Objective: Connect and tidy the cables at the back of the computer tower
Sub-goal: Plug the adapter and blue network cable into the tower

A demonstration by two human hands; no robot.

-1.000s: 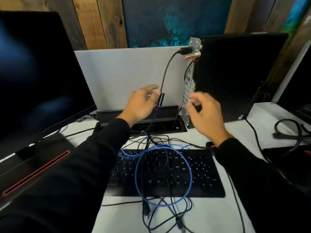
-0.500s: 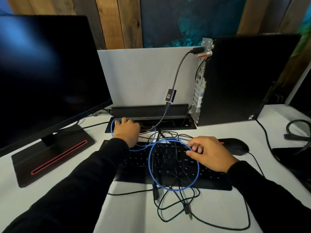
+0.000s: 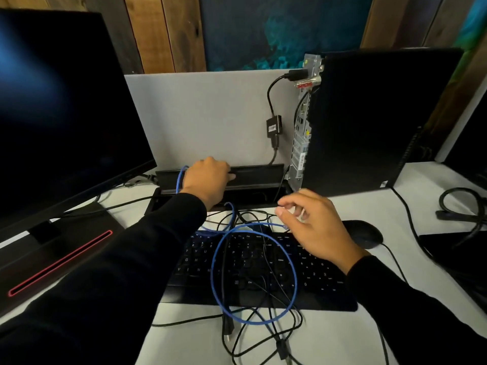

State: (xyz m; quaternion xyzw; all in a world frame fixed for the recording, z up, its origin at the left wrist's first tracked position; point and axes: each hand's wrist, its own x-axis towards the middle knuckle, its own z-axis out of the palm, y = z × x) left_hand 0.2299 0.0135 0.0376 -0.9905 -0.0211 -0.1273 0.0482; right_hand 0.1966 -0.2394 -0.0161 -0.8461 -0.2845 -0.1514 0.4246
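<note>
The black computer tower (image 3: pixel 369 122) stands at the back right, its metal rear panel (image 3: pixel 300 143) facing left. A black adapter cable (image 3: pixel 274 126) is plugged in near the panel's top and hangs down into the cable tray (image 3: pixel 253 172). A blue cable (image 3: pixel 253 321) loops over the keyboard (image 3: pixel 250 272). My left hand (image 3: pixel 208 180) rests at the tray's raised flap, closed around one stretch of the blue cable. My right hand (image 3: pixel 313 227) hovers over the keyboard's far right corner with its fingers loosely curled and apart. The blue cable's clear plug (image 3: pixel 285 226) lies just under its fingertips.
Thin black cables (image 3: pixel 263 335) tangle over the keyboard and the front of the desk. A black mouse (image 3: pixel 365 234) sits right of my right hand. A large dark monitor (image 3: pixel 66 114) on a red-striped base fills the left. More coiled cable (image 3: pixel 461 206) lies far right.
Both hands dropped from the adapter and rear panel to the desk. My left hand then carried the blue cable back to the tray flap, and my right hand lifted off the keyboard.
</note>
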